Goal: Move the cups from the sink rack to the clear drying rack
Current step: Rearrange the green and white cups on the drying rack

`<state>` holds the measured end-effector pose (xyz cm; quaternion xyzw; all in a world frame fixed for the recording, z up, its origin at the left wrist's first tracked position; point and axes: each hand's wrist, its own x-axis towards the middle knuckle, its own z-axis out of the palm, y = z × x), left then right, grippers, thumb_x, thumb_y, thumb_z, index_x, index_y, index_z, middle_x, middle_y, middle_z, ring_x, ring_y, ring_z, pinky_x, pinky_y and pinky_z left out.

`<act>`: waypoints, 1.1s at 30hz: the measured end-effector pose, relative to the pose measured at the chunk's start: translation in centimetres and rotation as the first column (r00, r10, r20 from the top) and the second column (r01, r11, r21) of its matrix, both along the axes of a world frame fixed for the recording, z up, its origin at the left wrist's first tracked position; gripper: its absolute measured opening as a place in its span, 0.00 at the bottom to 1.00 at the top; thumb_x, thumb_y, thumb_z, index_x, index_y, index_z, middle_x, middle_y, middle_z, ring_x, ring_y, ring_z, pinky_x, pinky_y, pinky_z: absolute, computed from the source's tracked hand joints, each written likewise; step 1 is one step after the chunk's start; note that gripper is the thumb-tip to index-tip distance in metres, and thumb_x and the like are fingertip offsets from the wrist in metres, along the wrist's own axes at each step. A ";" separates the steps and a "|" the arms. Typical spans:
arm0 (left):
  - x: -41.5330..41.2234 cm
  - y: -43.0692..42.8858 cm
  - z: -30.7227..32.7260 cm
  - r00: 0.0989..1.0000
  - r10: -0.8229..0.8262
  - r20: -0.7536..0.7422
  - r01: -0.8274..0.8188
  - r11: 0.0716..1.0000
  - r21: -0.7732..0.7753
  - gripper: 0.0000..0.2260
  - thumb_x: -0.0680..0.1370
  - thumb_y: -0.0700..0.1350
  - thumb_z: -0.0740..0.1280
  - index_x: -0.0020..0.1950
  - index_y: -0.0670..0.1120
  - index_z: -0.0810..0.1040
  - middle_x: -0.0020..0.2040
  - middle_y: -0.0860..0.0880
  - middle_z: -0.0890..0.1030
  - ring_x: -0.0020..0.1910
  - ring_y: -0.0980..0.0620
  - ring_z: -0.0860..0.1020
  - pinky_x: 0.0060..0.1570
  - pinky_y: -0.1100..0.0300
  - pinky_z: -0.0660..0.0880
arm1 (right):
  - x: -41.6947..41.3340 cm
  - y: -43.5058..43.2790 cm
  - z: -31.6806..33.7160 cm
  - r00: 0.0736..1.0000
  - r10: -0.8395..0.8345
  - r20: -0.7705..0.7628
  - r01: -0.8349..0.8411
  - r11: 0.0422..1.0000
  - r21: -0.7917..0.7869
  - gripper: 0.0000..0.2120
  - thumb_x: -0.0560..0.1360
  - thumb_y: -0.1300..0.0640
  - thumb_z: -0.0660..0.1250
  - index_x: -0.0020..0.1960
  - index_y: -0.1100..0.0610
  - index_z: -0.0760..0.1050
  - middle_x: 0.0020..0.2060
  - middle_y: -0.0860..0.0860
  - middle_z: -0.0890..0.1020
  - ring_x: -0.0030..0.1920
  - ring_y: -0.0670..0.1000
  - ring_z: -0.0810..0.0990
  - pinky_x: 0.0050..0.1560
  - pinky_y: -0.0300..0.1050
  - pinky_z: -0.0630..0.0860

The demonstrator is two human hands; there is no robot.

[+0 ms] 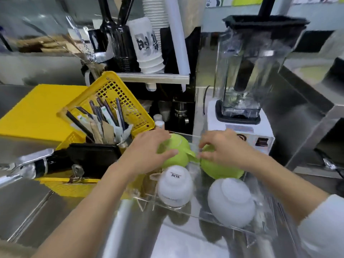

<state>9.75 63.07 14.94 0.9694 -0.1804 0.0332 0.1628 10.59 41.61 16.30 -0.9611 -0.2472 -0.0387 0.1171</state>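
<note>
In the clear drying rack (210, 214), two green cups (176, 149), two white cups (175, 185), a hand (147, 155) gripping each green one

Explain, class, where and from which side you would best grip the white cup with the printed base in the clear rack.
The white cup sits upside down at the near left of the clear drying rack, printed base up. Probably best: come from above and close the fingers around its rounded wall. Its handle points left and looks small, so the wall seems the safer hold.

paper cup sleeve (148, 46) brush characters, illegible
</note>
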 end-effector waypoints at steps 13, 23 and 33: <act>0.6 0.9 -1.1 0.987 -0.154 0.053 0.150 0.987 0.064 0.20 0.78 0.58 0.57 0.64 0.48 0.72 0.70 0.53 0.72 0.71 0.57 0.64 0.72 0.55 0.46 | 0.8 2.5 -1.0 0.994 -0.038 0.106 0.077 0.915 -0.396 0.14 0.73 0.45 0.62 0.43 0.54 0.79 0.44 0.53 0.82 0.51 0.57 0.75 0.46 0.48 0.59; 0.0 1.3 -1.3 0.986 -0.137 0.095 0.140 0.990 -0.026 0.22 0.77 0.59 0.59 0.68 0.50 0.69 0.72 0.53 0.68 0.71 0.55 0.63 0.69 0.59 0.48 | 1.3 2.5 -1.7 0.985 -0.092 0.146 0.130 0.952 -0.278 0.12 0.74 0.48 0.62 0.46 0.57 0.75 0.48 0.54 0.79 0.54 0.58 0.75 0.47 0.49 0.60; -1.9 -0.5 0.1 0.877 -0.341 -0.340 0.415 0.893 0.175 0.34 0.66 0.62 0.71 0.68 0.60 0.61 0.65 0.55 0.71 0.65 0.52 0.66 0.64 0.49 0.66 | -2.8 2.3 2.6 0.953 -0.002 -0.302 0.008 1.000 0.020 0.15 0.72 0.48 0.67 0.57 0.50 0.74 0.50 0.44 0.78 0.49 0.46 0.77 0.51 0.43 0.73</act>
